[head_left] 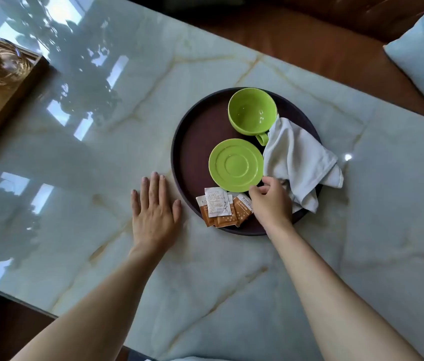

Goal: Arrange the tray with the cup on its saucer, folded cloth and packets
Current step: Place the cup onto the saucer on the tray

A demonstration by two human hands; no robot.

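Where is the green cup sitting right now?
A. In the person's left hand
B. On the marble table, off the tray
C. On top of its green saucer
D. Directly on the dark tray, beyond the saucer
D. The green cup stands on the bare floor of the dark tray, while the saucer lies empty nearer the person, and the left hand rests flat on the table holding nothing.
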